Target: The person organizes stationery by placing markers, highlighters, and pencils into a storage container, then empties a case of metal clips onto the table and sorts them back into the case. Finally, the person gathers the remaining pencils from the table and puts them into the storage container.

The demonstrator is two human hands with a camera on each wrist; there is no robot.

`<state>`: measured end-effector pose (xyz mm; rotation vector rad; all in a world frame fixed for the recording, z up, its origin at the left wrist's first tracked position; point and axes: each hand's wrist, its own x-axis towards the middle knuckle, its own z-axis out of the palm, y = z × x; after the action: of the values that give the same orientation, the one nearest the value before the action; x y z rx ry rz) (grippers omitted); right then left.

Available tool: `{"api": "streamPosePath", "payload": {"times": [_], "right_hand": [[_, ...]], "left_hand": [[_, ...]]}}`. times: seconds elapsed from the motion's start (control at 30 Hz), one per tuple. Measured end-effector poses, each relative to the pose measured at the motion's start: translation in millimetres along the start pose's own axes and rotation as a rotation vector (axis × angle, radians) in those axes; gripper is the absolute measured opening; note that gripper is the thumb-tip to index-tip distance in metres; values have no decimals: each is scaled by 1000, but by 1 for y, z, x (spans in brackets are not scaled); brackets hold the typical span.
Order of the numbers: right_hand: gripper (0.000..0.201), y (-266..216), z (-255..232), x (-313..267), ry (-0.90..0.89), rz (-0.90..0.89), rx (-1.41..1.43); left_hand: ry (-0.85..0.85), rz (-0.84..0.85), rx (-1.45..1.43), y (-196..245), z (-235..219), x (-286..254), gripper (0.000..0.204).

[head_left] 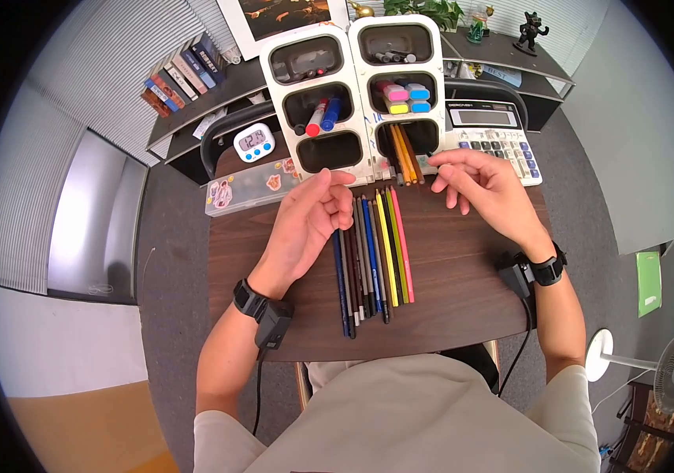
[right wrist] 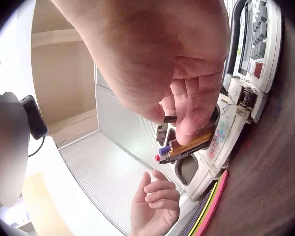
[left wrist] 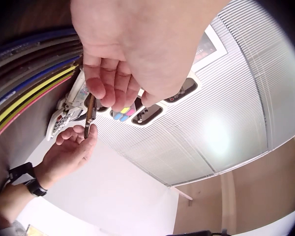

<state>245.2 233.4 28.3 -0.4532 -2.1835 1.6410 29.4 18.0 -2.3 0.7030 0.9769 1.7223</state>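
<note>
My left hand (head_left: 305, 225) hovers over the left side of a row of coloured pencils (head_left: 372, 252) on the table, fingers loosely bent and holding nothing. Beside the lower right compartment of a white desk organizer (head_left: 359, 102), my right hand (head_left: 490, 189) is raised with relaxed fingers. Several orange and brown pencils (head_left: 404, 154) lean in that compartment, close to its fingertips. In the right wrist view its fingers overlap the orange pencils (right wrist: 194, 143). Dark blue, grey, brown, blue, yellow, olive and pink pencils make up the row.
Other organizer compartments hold red and blue markers (head_left: 323, 117), highlighters (head_left: 408, 96) and grey pens. A calculator (head_left: 494, 142) stands at the right. At the left are a digital timer (head_left: 255, 143) and a translucent pencil case (head_left: 250, 188). Books (head_left: 185, 75) line the shelf behind.
</note>
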Motion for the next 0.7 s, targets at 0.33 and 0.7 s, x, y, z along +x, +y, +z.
{"api": "streamPosePath", "payload": {"times": [0.33, 0.7], "right_hand": [[35, -7, 6, -3, -16, 0, -133], [20, -8, 27, -16, -491, -215, -355]], "left_hand": [[-2, -5, 11, 0, 0, 0, 42], [-5, -6, 17, -1, 0, 1, 42]]}}
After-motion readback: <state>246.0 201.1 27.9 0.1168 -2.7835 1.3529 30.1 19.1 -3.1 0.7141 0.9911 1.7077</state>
